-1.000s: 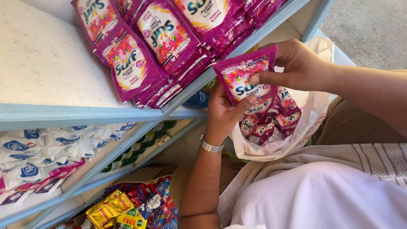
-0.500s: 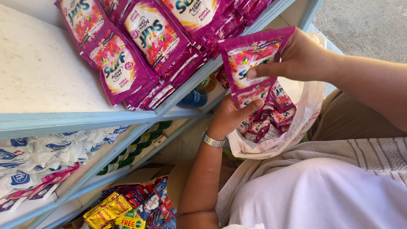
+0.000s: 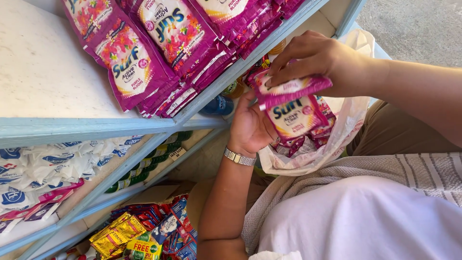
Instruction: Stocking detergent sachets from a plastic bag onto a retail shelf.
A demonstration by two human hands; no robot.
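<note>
My right hand [image 3: 320,60] pinches the top of a magenta detergent sachet [image 3: 291,108] just below the shelf's front edge. My left hand [image 3: 252,127], with a metal watch on its wrist, cups the sachet from behind and also holds the rim of a white plastic bag [image 3: 337,139]. More magenta sachets [image 3: 301,144] lie inside that bag. On the top shelf [image 3: 43,77] lie overlapping rows of the same magenta sachets [image 3: 159,53], leaning over its light blue edge.
The shelf below holds white-and-blue sachets [image 3: 43,166] and a row of green packets [image 3: 139,171]. Yellow, red and blue packets [image 3: 144,231] sit at the bottom. A grey striped towel [image 3: 385,173] lies over my lap. Grey pavement shows at upper right.
The sachet and both hands have dropped from shelf-edge height toward the bag's mouth. My right hand now grips the sachet from above.
</note>
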